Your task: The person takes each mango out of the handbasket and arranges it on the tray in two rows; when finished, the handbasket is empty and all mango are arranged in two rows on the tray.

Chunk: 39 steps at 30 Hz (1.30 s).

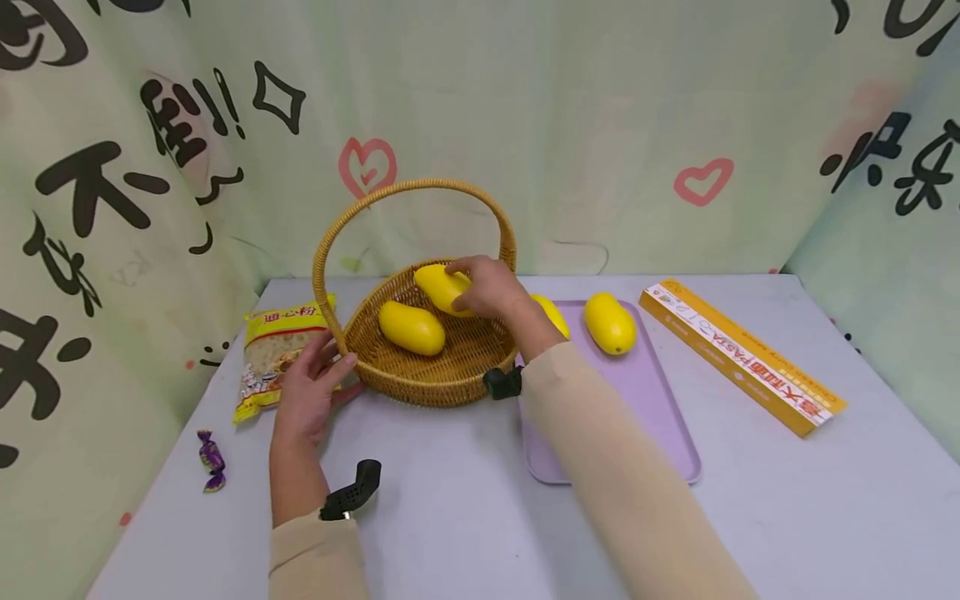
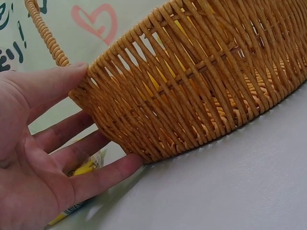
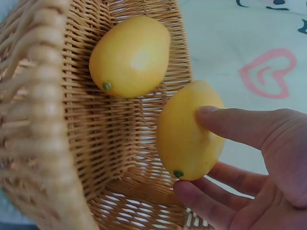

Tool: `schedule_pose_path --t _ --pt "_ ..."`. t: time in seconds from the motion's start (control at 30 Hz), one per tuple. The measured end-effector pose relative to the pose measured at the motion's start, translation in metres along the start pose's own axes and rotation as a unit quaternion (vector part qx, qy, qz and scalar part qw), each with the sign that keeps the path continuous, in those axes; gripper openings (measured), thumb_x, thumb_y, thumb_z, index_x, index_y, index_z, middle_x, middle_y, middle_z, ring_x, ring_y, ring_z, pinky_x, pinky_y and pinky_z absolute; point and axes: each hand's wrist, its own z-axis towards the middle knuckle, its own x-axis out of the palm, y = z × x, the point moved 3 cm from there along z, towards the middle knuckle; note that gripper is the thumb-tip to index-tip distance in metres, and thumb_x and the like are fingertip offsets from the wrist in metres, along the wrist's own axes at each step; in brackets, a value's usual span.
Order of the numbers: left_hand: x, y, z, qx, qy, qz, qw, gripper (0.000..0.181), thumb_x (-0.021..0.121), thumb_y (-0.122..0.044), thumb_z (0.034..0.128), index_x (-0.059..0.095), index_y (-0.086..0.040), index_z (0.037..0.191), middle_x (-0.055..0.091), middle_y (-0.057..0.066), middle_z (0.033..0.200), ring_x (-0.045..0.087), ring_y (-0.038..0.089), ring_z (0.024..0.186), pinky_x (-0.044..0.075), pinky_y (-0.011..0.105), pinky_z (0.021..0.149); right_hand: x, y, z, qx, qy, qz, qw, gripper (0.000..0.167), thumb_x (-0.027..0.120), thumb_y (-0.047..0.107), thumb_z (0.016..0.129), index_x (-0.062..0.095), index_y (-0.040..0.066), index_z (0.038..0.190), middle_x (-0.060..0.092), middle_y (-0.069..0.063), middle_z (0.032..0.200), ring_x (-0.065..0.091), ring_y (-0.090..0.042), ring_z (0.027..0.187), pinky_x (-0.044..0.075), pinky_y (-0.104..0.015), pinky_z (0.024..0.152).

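Note:
A brown wicker basket with a tall arched handle stands on the table. My left hand holds its left end, thumb on the rim by the handle's foot and fingers against the outer wall. Over the far part of the basket, my right hand grips a yellow mango between thumb and fingers. In the right wrist view, the green stem end of this mango shows. Another yellow mango lies in the basket beside it.
A purple tray right of the basket bears two yellow mangoes, one partly behind my right arm. Farther right lies a long pasta box. Left of the basket are a yellow food bag and a purple-wrapped candy. A curtain hangs behind.

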Motion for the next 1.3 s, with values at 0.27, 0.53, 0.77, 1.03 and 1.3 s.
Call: schedule_pose_path --t 0.27,0.53,0.77,1.03,1.3 --pt "0.001 -0.003 -0.003 0.001 0.000 -0.001 1.0000 0.068 0.066 -0.021 0.1026 0.035 -0.037 0.161 0.037 0.001 0.166 0.047 0.024 0.143 0.055 0.044 0.106 -0.014 0.001 -0.017 -0.012 0.009 0.022 0.9996 0.058 0.076 0.016 0.094 0.057 0.023 0.148 0.054 -0.017 0.151 0.050 -0.032 0.140 0.047 -0.045 0.113" --pt "-0.001 -0.003 -0.001 0.000 0.001 0.006 1.0000 0.068 0.067 -0.022 0.1021 0.036 -0.038 0.161 0.038 0.002 0.166 0.049 0.023 0.141 0.058 0.039 0.101 -0.029 0.004 -0.035 -0.033 0.030 0.076 0.9961 0.060 0.080 0.017 0.091 0.059 0.026 0.147 0.056 -0.013 0.146 0.053 -0.029 0.132 0.052 -0.044 0.106" --pt "0.000 -0.001 -0.001 0.002 0.003 -0.005 1.0000 0.067 0.066 -0.018 0.1022 0.038 -0.037 0.160 0.040 0.003 0.164 0.053 0.018 0.134 0.061 0.034 0.095 -0.040 0.005 -0.056 -0.036 0.025 0.081 0.9958 0.062 0.079 0.016 0.091 0.057 0.027 0.148 0.055 -0.014 0.148 0.052 -0.031 0.134 0.052 -0.047 0.106" --pt "0.002 -0.005 -0.003 0.001 0.005 -0.001 1.0000 0.068 0.065 -0.019 0.1031 0.035 -0.039 0.161 0.037 0.002 0.166 0.051 0.020 0.138 0.058 0.039 0.102 -0.044 -0.004 -0.082 -0.033 0.005 0.099 0.9945 0.063 0.077 0.017 0.092 0.056 0.026 0.150 0.055 -0.013 0.149 0.052 -0.031 0.135 0.053 -0.046 0.103" --pt "0.002 -0.004 -0.003 -0.007 0.004 -0.001 1.0000 0.069 0.065 -0.020 0.1027 0.034 -0.039 0.161 0.035 0.001 0.167 0.049 0.021 0.141 0.056 0.041 0.105 -0.044 -0.015 -0.106 -0.022 0.001 0.084 0.9962 0.063 0.075 0.018 0.093 0.054 0.028 0.151 0.054 -0.013 0.148 0.060 -0.035 0.126 0.057 -0.043 0.094"
